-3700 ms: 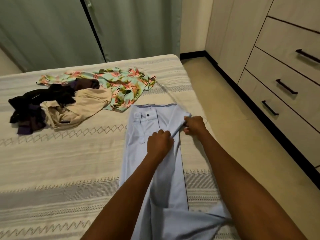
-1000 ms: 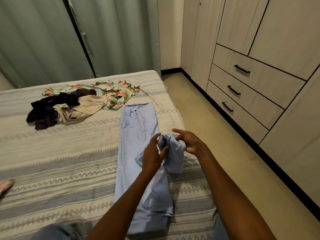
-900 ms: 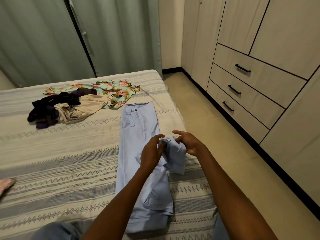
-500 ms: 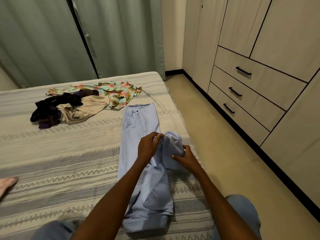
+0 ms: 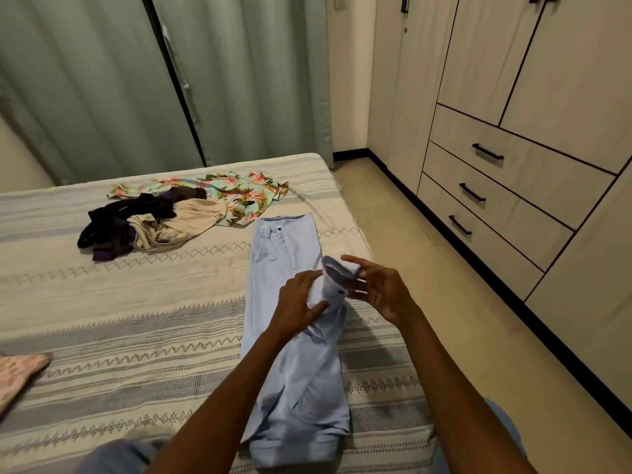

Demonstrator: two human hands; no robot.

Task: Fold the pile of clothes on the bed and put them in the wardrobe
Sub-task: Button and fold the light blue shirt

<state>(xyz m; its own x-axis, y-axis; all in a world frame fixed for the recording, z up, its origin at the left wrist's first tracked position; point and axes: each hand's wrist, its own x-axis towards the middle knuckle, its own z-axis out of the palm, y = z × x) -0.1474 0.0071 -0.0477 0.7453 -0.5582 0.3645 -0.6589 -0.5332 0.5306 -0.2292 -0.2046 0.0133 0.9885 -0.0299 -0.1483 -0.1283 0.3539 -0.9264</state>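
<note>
Two hands work one garment near the bed's right edge. Left hand has its fingers curled round a bunched fold of the light blue trousers, thumb pressing the cloth. Right hand is spread, fingers straight, fingertips touching the raised rolled fold just beside the left hand; whether it pinches the cloth cannot be told.

Trousers lie lengthwise on the bed, waistband at the far end, hem end nearest the camera, folded to one leg's width. Fabric plain pale blue, wrinkled in the middle, with a small dark button at the waist and another dark dot on the lifted fold. Right side of the trousers runs close to the bed's right edge; open striped bedspread lies to their left.

Further out: pile of clothes well apart at the far left, made of dark purple-black items, a beige piece and a floral shirt spread behind. Pink patterned cloth at the left frame edge. Bare floor strip separates the bed from the wardrobe, which has three drawers with black handles and closed doors. Green curtains hang behind the bed.

No readable labels or writing.
</note>
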